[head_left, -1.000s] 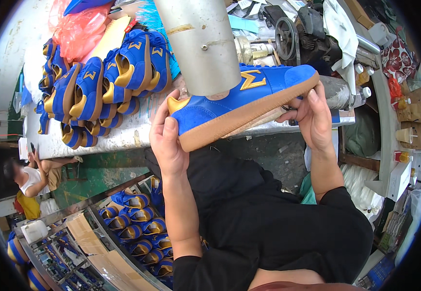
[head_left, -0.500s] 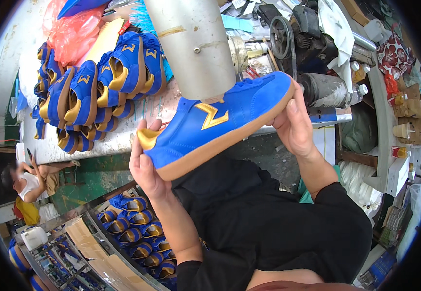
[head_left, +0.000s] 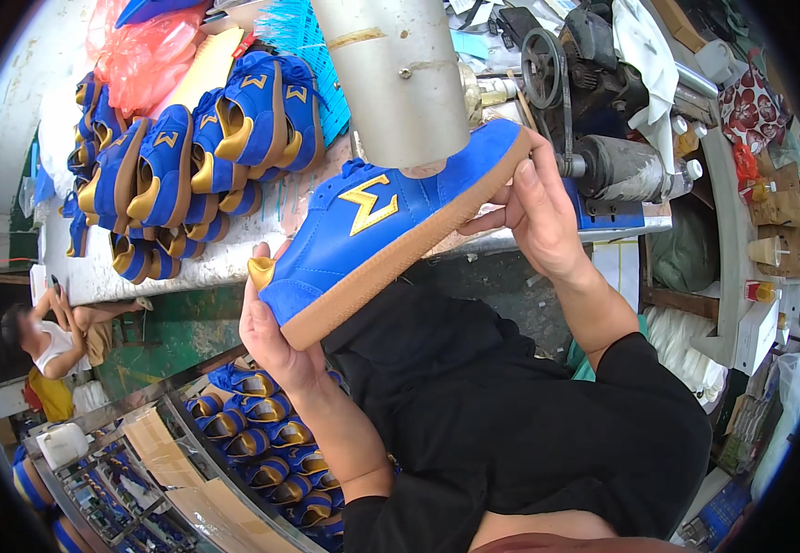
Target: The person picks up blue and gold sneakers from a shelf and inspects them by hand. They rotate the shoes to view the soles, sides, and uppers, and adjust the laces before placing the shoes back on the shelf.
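Between my two hands a blue sneaker (head_left: 326, 249) is held on a slant, with a gold zigzag patch on its side, a gold heel tab and a brown gum sole. My left hand (head_left: 276, 336) grips the heel end, its thumb by the sole and fingers behind the heel. At the toe, my right hand (head_left: 540, 207) pinches the sole edge, thumb on the near side and some fingers hidden beneath. The round lower end of a grey metal cylinder (head_left: 400, 92) overlaps the sneaker's upper edge near the toe; whether they touch I cannot tell.
Matching sneakers (head_left: 162, 170) are piled on the worktable (head_left: 234, 276) at left, beside a red plastic bag (head_left: 142, 69). A motor with a pulley wheel (head_left: 544, 69) stands at back right. Lower left is a rack (head_left: 179, 424) of more sneakers. A person (head_left: 50, 336) sits beyond.
The sneaker has shifted left and tilted more steeply, its toe sliding along beneath the cylinder. Both hands have moved with it and keep their hold.
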`<state>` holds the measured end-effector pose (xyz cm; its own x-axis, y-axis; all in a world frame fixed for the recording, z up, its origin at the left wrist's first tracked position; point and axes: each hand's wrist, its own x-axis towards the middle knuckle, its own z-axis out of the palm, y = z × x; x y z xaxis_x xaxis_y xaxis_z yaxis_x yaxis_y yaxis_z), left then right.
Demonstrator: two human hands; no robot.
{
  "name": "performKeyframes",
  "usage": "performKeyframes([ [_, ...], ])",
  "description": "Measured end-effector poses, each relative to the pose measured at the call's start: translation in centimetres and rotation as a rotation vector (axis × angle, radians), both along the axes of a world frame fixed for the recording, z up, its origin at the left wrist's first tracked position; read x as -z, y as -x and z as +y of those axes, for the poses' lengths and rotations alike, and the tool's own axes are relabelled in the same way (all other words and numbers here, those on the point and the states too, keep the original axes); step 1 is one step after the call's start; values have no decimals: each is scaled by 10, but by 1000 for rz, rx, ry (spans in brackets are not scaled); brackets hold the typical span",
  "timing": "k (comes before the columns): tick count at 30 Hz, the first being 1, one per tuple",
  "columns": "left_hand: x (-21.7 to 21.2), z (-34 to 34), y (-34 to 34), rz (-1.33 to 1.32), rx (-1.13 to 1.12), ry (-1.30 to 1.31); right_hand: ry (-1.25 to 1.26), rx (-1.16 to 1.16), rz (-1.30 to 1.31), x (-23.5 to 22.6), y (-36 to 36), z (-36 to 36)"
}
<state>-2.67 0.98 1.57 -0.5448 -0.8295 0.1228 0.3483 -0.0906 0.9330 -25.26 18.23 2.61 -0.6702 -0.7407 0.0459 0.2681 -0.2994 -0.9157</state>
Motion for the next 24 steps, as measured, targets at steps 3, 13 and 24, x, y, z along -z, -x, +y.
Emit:
performKeyframes([
  [3, -5, 0, 7, 10, -22, -22, -2, 21, -5, -2, 3, 1],
  [13, -4, -11, 10, 31, -46, -124, 13, -2, 2, -2, 2, -2],
  [24, 48, 47, -47, 66, 48, -73, 278, -66, -5, 29, -16, -6],
])
